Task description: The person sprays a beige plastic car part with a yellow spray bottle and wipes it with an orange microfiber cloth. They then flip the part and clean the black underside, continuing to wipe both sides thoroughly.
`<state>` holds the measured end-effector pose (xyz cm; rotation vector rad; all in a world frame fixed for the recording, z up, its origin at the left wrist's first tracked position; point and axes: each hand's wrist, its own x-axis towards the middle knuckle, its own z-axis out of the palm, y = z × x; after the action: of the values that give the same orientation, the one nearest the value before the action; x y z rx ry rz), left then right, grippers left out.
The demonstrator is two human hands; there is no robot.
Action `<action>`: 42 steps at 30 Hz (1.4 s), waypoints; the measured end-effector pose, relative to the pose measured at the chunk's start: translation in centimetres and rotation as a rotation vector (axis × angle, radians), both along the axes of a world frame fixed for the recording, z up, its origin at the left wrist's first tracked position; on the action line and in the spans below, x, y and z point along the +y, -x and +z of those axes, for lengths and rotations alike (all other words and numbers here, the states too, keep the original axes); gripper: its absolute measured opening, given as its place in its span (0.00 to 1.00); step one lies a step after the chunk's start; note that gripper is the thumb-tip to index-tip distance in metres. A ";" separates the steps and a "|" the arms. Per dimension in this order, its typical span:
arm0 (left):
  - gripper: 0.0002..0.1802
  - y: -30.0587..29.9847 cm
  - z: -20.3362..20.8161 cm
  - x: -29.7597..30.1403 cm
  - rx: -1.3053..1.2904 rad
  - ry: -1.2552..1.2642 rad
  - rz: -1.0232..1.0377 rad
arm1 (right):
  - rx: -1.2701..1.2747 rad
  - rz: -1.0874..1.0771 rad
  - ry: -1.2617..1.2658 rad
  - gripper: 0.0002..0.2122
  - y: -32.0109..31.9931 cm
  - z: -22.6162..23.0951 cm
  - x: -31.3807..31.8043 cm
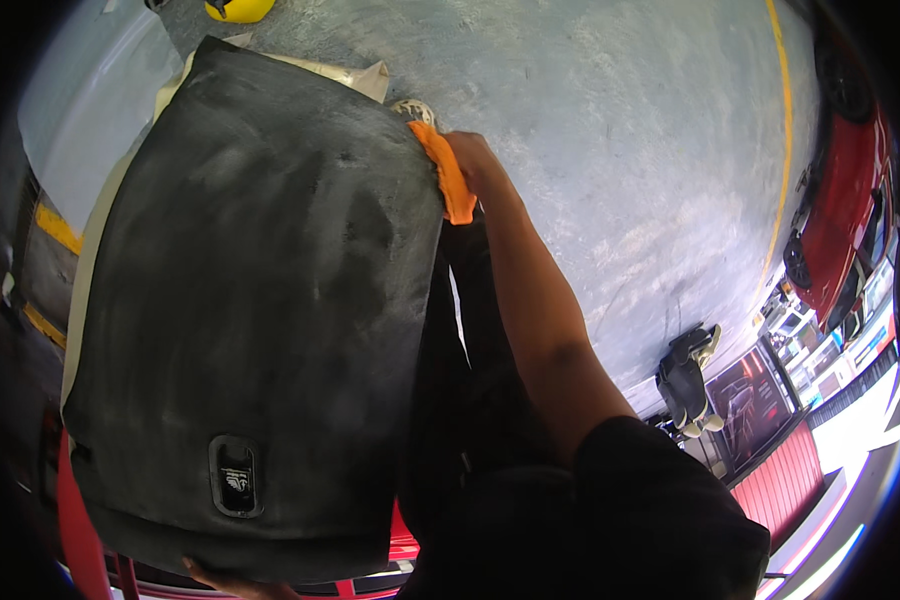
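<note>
A large dark grey-black panel (pixel 260 250) with whitish smears fills the left and middle of the view. It looks like a car's boot floor board, with a recessed handle (pixel 236 477) near its lower end. My right hand (pixel 470 160) is closed on an orange cloth (pixel 448 175), which touches the panel's upper right edge. At the panel's lower edge my left hand (pixel 238 584) grips the rim; most of its fingers are hidden beneath it.
Pale sheeting (pixel 355 75) shows beneath the panel's far edge, and red bars (pixel 80 520) stand under its near end. A yellow object (pixel 240 9) lies on the grey floor (pixel 610 150). To the right are a red car (pixel 840 230) and a black item (pixel 682 380).
</note>
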<state>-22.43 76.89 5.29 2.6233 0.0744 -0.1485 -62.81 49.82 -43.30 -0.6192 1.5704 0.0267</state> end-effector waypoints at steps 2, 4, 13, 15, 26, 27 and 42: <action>0.41 1.4 1.8 -0.6 -0.005 0.015 0.028 | 0.264 0.066 0.032 0.17 -3.1 -2.6 0.3; 0.40 2.2 1.2 -2.2 0.007 0.001 -0.058 | 0.472 0.135 0.080 0.17 -3.2 -5.8 0.0; 0.33 -2.7 2.1 4.8 -0.022 0.012 -0.362 | 0.197 -0.035 0.551 0.18 2.2 13.2 -1.1; 0.33 -3.6 1.6 6.6 -0.135 -0.169 -0.752 | -0.478 -0.354 0.377 0.18 -4.0 23.9 4.5; 0.34 1.5 1.5 10.9 0.663 0.825 0.200 | 0.314 0.510 1.178 0.16 -8.5 16.1 8.3; 0.33 2.6 1.1 8.0 0.651 0.849 0.196 | 0.455 0.520 1.086 0.19 -6.8 10.9 5.6; 0.29 3.6 0.2 5.6 0.419 0.762 0.070 | -0.258 0.705 1.113 0.17 -11.9 24.8 16.3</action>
<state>-26.06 82.49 5.53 1.7964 0.2071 -0.5767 -50.91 66.14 -18.51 -1.9357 0.9400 -0.4063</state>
